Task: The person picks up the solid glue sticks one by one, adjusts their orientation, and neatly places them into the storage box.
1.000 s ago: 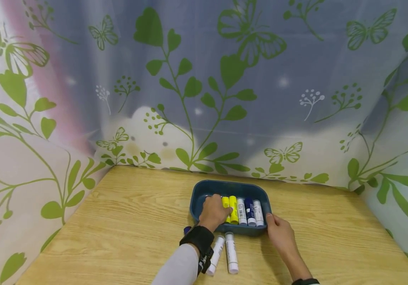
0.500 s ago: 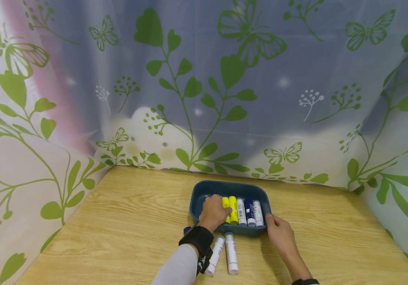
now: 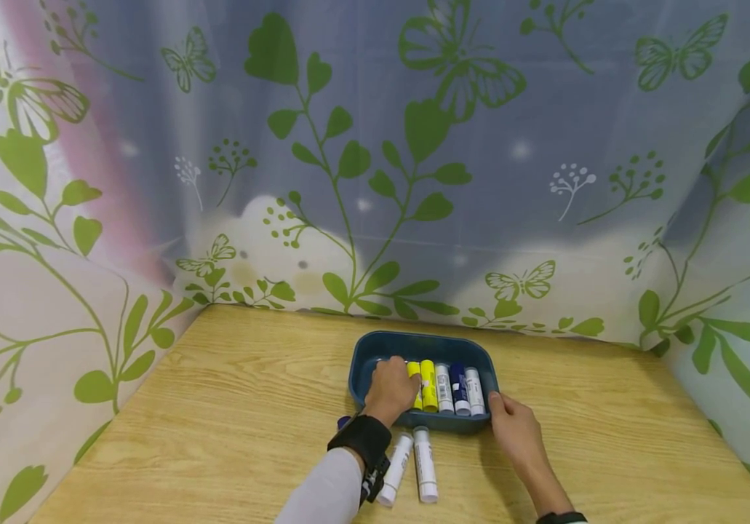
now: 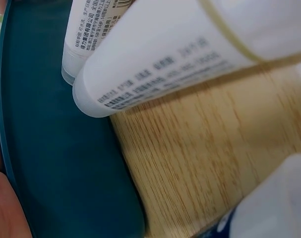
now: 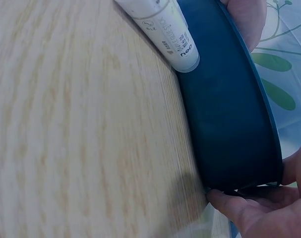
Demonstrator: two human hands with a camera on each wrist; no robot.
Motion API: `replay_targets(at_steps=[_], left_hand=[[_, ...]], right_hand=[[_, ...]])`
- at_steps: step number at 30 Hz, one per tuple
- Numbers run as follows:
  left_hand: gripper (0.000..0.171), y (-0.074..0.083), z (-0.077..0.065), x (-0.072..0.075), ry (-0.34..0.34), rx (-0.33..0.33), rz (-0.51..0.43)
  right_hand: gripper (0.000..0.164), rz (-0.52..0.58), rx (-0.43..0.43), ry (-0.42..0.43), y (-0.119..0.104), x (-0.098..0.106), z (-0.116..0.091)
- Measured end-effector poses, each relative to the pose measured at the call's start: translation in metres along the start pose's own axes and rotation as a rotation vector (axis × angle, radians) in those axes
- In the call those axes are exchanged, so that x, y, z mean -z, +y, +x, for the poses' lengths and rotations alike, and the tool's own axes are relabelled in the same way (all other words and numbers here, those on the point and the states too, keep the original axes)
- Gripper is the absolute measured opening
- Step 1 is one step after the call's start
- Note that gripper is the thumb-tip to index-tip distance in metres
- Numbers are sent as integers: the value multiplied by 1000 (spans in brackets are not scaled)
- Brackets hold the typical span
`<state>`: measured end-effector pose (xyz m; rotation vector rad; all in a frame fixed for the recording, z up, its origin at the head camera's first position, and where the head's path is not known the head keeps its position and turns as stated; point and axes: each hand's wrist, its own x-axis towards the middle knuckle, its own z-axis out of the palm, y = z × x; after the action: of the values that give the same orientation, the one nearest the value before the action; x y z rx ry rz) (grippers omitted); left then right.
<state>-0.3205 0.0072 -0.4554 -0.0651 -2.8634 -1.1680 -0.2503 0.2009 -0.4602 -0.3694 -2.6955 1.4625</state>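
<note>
My left hand [image 3: 391,389] reaches over the near wall into a dark blue-green box [image 3: 447,421]. Its thumb lies at a yellow glue stick [image 3: 415,382]; most of its fingers are hidden from view. At the box's right near corner, my right hand [image 3: 517,429] grips the wall between thumb and fingers, as the right wrist view also shows. Inside, to the right of the left hand, a second yellow glue stick [image 3: 429,386], a white one [image 3: 444,389], a dark blue one [image 3: 459,389] and another white one [image 3: 474,391] lie in a row.
Two white glue sticks [image 3: 425,466] lie on the wooden table [image 3: 217,437] in front of the box. Beside the left wrist, the end of a dark blue one [image 3: 344,422] peeks out. A patterned curtain [image 3: 375,182] stands behind the table and along both sides.
The left thumb has drawn back slightly to the left over the yellow glue sticks. My right hand and the box have stayed in place.
</note>
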Motion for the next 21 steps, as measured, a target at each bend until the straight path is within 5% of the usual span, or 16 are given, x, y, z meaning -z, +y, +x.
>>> replay_targets(at_steps=[12, 21], left_hand=[[33, -3, -2, 6, -30, -76, 53], [22, 10, -2, 18, -115, -50, 55]], right_hand=[[55, 1, -4, 0, -3, -1, -1], [55, -8, -4, 9, -1, -2, 1]])
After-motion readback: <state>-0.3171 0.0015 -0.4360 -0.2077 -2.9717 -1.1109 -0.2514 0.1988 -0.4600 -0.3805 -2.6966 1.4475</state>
